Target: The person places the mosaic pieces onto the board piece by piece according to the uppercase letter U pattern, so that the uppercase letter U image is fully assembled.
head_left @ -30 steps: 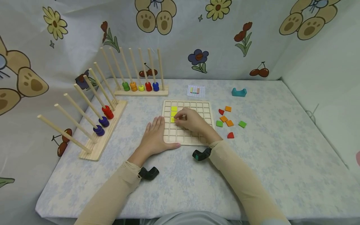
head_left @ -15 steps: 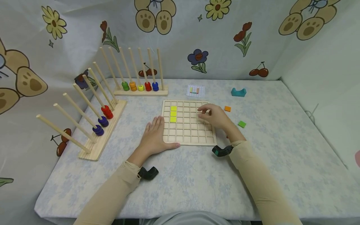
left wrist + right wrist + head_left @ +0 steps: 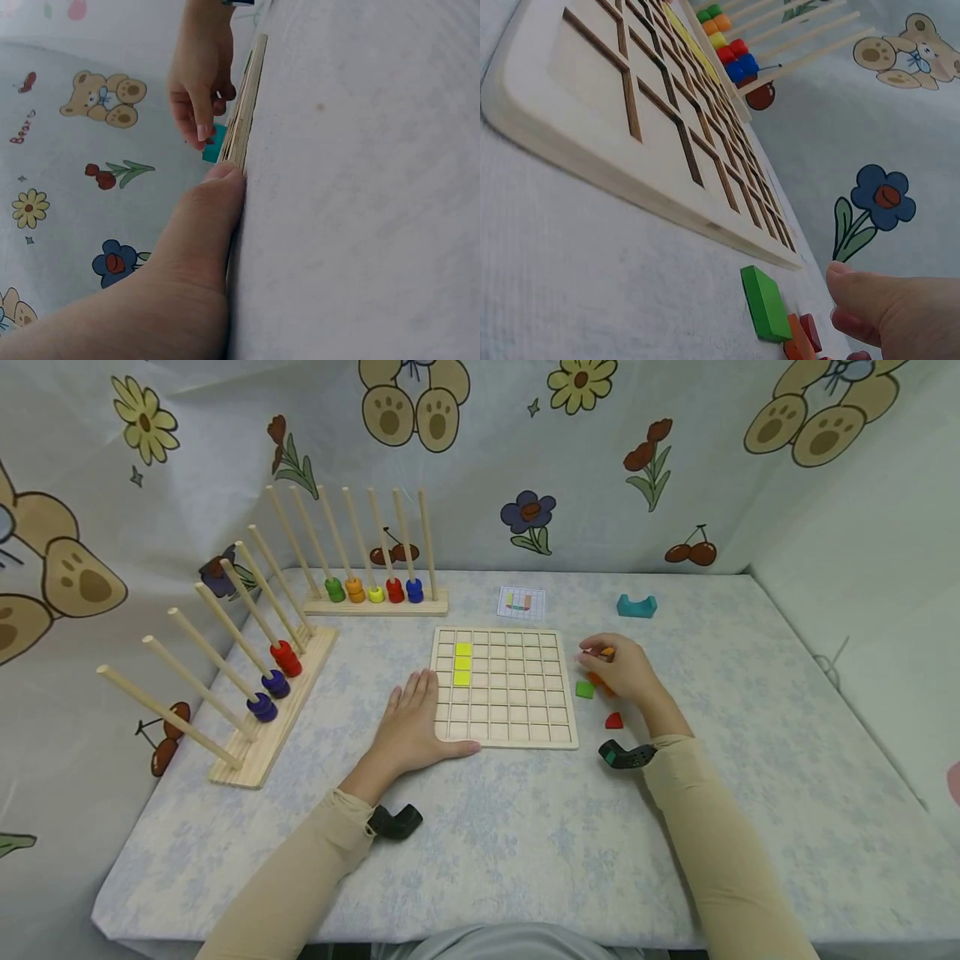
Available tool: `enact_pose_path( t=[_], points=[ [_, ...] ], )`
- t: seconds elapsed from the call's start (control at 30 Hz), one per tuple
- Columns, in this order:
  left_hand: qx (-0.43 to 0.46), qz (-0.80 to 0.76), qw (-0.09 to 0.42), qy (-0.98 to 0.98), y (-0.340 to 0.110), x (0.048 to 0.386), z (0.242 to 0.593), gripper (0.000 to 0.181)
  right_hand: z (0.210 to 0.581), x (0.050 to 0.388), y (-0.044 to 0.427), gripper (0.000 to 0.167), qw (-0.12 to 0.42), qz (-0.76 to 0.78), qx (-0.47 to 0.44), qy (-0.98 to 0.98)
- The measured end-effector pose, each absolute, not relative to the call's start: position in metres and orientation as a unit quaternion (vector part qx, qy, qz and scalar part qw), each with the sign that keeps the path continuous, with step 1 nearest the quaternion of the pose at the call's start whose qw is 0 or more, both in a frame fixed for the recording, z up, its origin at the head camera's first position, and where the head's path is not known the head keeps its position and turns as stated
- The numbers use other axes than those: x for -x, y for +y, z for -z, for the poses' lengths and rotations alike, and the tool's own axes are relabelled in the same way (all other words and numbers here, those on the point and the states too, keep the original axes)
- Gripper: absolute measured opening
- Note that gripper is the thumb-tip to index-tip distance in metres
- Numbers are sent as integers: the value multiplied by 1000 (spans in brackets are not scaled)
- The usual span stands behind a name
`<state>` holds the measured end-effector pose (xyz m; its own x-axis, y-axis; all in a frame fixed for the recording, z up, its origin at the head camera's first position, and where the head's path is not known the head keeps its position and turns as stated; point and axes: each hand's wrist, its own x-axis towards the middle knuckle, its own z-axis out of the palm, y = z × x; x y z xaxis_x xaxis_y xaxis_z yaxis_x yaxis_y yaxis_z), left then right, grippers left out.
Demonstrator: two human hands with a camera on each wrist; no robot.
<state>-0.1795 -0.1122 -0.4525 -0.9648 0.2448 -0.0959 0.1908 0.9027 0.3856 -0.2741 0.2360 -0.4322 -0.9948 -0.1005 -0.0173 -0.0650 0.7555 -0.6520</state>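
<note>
A wooden grid board (image 3: pixel 513 735) lies flat, with several yellow squares (image 3: pixel 462 664) in one of its columns. My left hand (image 3: pixel 408 727) rests along the board's left side, fingers straight, thumb touching the front edge. To the right of the board, my right hand (image 3: pixel 618 670) hovers over small tiles with loosely bent fingers, and no piece shows between them. In the right wrist view a green tile (image 3: pixel 765 304), an orange tile (image 3: pixel 799 339) and a red piece (image 3: pixel 810 332) lie below my thumb (image 3: pixel 859 292). The hand partly hides the orange tiles.
Two wooden peg stands with coloured rings, one at the left (image 3: pixel 281 727) and one at the back (image 3: pixel 390 608), edge the table. Behind the board lies a pattern card (image 3: pixel 521 602). A teal block (image 3: pixel 637 607) sits back right; a red piece (image 3: pixel 614 721) lies nearer.
My right hand has left the yellow squares on the board and moved right to the loose tiles. My left hand has stayed in place.
</note>
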Motion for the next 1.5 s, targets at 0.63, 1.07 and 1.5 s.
enact_pose_path(
  t=[0.63, 1.07, 1.5],
  points=[
    [-108, -190, 75, 973, -111, 178, 450, 142, 438, 279, 245, 32, 20, 330, 35, 943],
    [-109, -185, 76, 974, -112, 180, 453, 143, 440, 281, 242, 34, 27, 308, 30, 951],
    [-110, -185, 75, 974, -112, 180, 454, 143, 444, 283, 242, 28, 18, 316, 41, 948]
  ],
)
